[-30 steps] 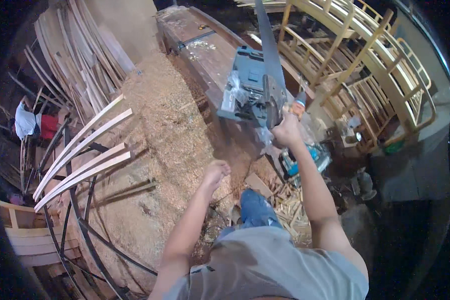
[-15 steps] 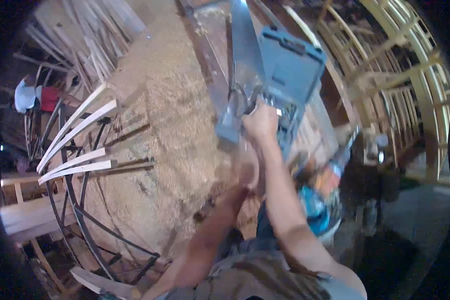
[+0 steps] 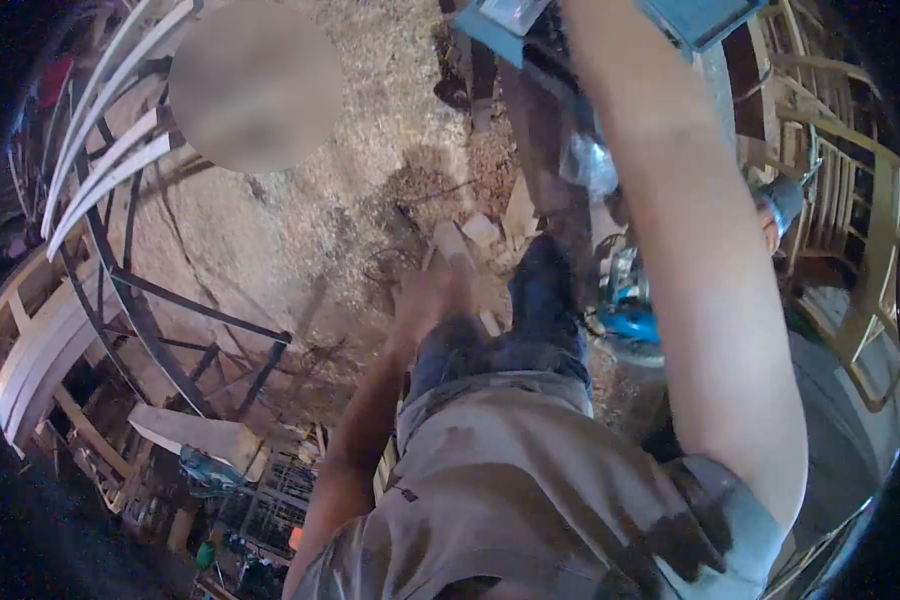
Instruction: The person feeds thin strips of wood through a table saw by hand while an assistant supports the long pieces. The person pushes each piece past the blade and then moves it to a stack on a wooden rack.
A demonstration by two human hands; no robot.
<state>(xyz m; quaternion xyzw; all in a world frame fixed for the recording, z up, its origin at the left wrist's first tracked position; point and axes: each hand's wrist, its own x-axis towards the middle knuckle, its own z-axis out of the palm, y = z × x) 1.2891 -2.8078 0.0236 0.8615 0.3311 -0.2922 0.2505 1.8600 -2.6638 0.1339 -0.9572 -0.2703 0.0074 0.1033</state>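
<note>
My left hand point(image 3: 438, 292) hangs low in front of my left thigh, smeared by motion. Right by it a pale wood piece point(image 3: 450, 243) slants over the wood chips; I cannot tell whether the fingers grip it. My right forearm point(image 3: 685, 170) stretches up past the top edge, so that hand is out of sight. On either side of this arm show parts of a blue plastic tool case point(image 3: 715, 22), cut off by the frame.
Sawdust covers the floor point(image 3: 340, 230). At left, curved pale wood strips point(image 3: 110, 185) rest on a dark metal frame point(image 3: 135, 300). A bright blue object point(image 3: 630, 322) lies right of my legs. Wooden frames point(image 3: 865, 160) stand far right. A round blur hides part of the upper left.
The view has tipped down toward my body. My right hand, earlier at the open blue case, has passed out of the top edge. My left hand appears lower, near my thigh.
</note>
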